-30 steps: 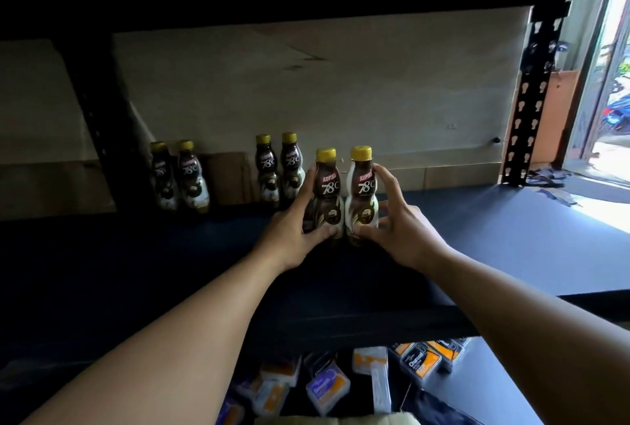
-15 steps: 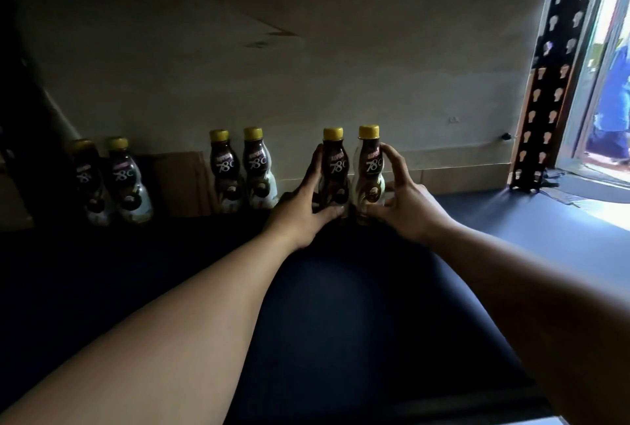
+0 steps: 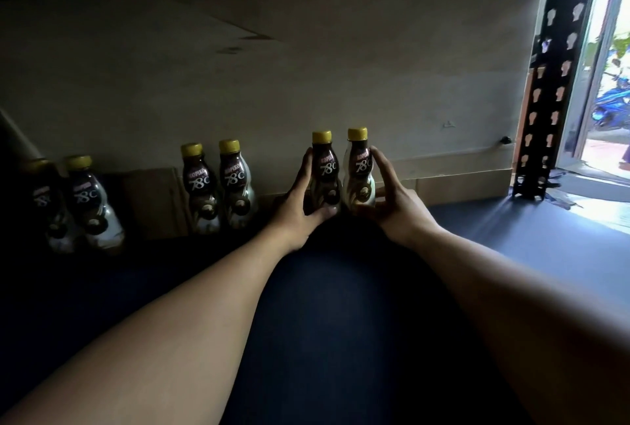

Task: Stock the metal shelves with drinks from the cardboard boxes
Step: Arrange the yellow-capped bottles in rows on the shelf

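Left hand: our left hand wraps the left side of the dark bottle, fingers up along its flank and thumb across its base at the front.
Right hand: our right hand clasps the pale bottle from the right, forefinger reaching up toward its shoulder, thumb low on the front.
Held pair: the two bottles stand upright and touch side by side, yellow caps up, labels reading "78°C" facing us; we cannot tell whether their bases sit on the shelf or hang just above it.
Position: the pair is at the back of the dark shelf board, close to the wall, right of the other drinks.
Middle pair: two more bottles of the same kind stand upright together just left of our left hand, not touching it.
Far-left pair: another two bottles stand in deep shadow, well apart from the middle pair, with brown cardboard between the pairs at the back.
Upright: a black slotted metal post rises at the shelf's right end.
Beyond: bright daylight comes through a doorway to the right of the post.
Arms: both our bare forearms stretch forward over the shelf board and converge on the held pair.
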